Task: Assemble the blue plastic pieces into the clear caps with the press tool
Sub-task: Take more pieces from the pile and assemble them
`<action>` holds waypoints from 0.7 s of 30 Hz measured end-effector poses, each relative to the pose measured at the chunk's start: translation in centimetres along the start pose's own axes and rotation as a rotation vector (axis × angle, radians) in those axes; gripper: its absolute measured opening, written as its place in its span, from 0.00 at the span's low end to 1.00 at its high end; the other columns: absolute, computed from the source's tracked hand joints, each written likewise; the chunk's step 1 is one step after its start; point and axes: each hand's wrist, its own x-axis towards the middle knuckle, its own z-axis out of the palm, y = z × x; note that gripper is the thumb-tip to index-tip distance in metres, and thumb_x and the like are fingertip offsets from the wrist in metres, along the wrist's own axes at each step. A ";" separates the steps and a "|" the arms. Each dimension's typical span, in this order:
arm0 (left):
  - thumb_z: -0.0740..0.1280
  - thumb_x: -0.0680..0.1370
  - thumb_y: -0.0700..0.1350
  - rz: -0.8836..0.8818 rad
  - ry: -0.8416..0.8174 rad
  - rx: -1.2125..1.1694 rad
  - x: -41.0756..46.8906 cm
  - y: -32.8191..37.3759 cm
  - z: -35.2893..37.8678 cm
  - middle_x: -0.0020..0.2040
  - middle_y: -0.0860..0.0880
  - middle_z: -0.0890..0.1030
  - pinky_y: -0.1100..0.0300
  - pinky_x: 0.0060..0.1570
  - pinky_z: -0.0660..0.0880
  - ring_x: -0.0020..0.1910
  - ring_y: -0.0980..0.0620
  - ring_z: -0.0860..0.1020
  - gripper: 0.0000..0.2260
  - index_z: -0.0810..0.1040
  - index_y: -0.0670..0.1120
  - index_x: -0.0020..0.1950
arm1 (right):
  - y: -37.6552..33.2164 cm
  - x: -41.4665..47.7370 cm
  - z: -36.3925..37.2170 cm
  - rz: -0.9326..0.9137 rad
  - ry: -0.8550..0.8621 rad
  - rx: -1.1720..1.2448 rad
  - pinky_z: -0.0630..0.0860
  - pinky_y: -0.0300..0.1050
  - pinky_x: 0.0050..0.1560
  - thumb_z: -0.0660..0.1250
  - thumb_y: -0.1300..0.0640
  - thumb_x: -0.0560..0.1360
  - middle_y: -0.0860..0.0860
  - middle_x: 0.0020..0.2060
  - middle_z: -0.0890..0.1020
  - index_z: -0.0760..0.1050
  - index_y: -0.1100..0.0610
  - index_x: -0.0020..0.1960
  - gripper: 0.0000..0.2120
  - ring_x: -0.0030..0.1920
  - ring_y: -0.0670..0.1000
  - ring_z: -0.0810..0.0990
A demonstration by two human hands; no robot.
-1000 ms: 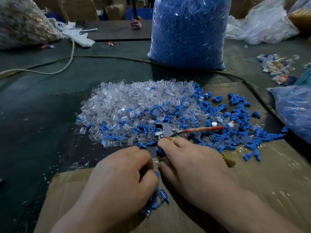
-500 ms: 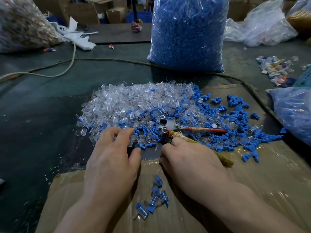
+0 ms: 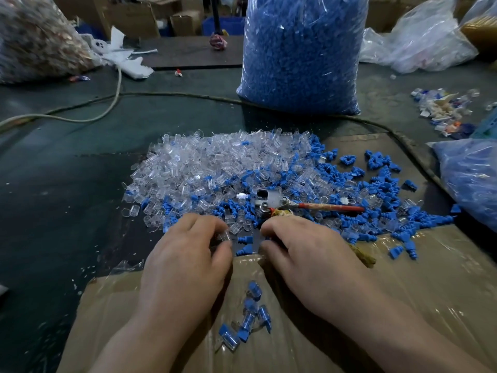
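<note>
Head view shows your left grip (image 3: 188,254) pinching a clear cap (image 3: 224,235) just near-left of the press tool (image 3: 269,201), whose head points left toward it while your right grip (image 3: 304,251) clasps its wrapped handle, loose blue pieces (image 3: 246,240) lying between both.

The left hand (image 3: 185,254) lies palm-down, fingers pinched, beside the right hand (image 3: 304,254), fingers curled under.

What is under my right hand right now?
The cloth-wrapped lower handle of the press tool runs under the right hand; its frayed end pokes out to the right. The stretch between is covered.
</note>
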 end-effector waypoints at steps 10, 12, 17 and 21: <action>0.75 0.70 0.49 -0.065 0.109 -0.523 -0.8 0.8 0.2 0.43 0.62 0.82 0.65 0.33 0.76 0.38 0.62 0.80 0.11 0.76 0.61 0.46 | 0.4 -0.6 -0.6 0.108 0.014 0.658 0.76 0.38 0.33 0.71 0.48 0.73 0.43 0.34 0.82 0.76 0.39 0.48 0.06 0.33 0.42 0.80; 0.74 0.71 0.50 0.008 0.056 -0.500 -1.1 1.0 0.4 0.43 0.62 0.82 0.67 0.37 0.77 0.41 0.62 0.80 0.10 0.77 0.62 0.47 | 0.2 -0.9 -0.8 0.078 -0.018 0.699 0.77 0.37 0.34 0.69 0.49 0.75 0.42 0.36 0.82 0.77 0.37 0.49 0.07 0.34 0.41 0.80; 0.70 0.75 0.47 0.106 -0.002 -0.601 -1.1 0.9 0.7 0.46 0.58 0.82 0.65 0.45 0.77 0.47 0.56 0.81 0.11 0.81 0.63 0.52 | -0.3 -1.2 -1.0 0.009 0.033 0.694 0.80 0.39 0.41 0.66 0.53 0.77 0.41 0.38 0.83 0.77 0.35 0.53 0.12 0.38 0.42 0.82; 0.73 0.75 0.49 -0.041 -0.083 -0.956 -1.0 0.8 0.7 0.40 0.50 0.84 0.61 0.38 0.79 0.38 0.54 0.83 0.06 0.81 0.61 0.48 | -0.3 -1.3 -1.2 0.024 0.060 0.696 0.82 0.45 0.40 0.66 0.51 0.76 0.42 0.38 0.83 0.75 0.36 0.52 0.10 0.38 0.44 0.82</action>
